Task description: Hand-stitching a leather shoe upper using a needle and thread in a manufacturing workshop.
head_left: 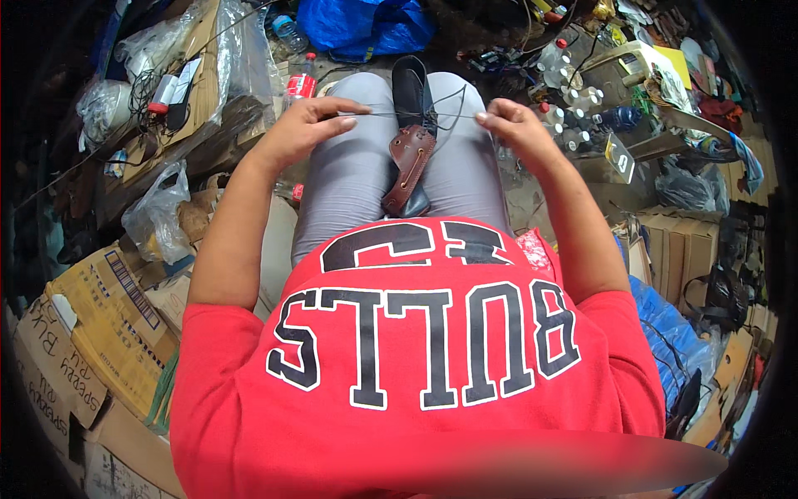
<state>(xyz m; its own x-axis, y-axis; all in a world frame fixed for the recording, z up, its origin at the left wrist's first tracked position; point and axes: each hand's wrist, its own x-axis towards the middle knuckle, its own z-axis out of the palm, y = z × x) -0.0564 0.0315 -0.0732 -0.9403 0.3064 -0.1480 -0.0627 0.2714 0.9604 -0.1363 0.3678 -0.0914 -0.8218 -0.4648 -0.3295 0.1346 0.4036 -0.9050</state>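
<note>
A brown leather shoe with a black front part (411, 170) is wedged between my thighs, with a tan lace threaded along its brown side. Dark thread (450, 114) runs out from the shoe to both sides and makes a loose loop on the right. My left hand (320, 125), above the left knee, is closed on the thread's left length, thumb and index finger near each other. Over the right knee, my right hand (519, 129) pinches the other length between thumb and fingertips. Neither hand touches the shoe.
Left of my knees stands a bottle with a red label (301, 86). Several capped bottles (575, 116) cluster at the right, near a wooden piece (690, 125). Cardboard boxes (108, 320) lie at the lower left, and a blue bag (366, 29) sits ahead.
</note>
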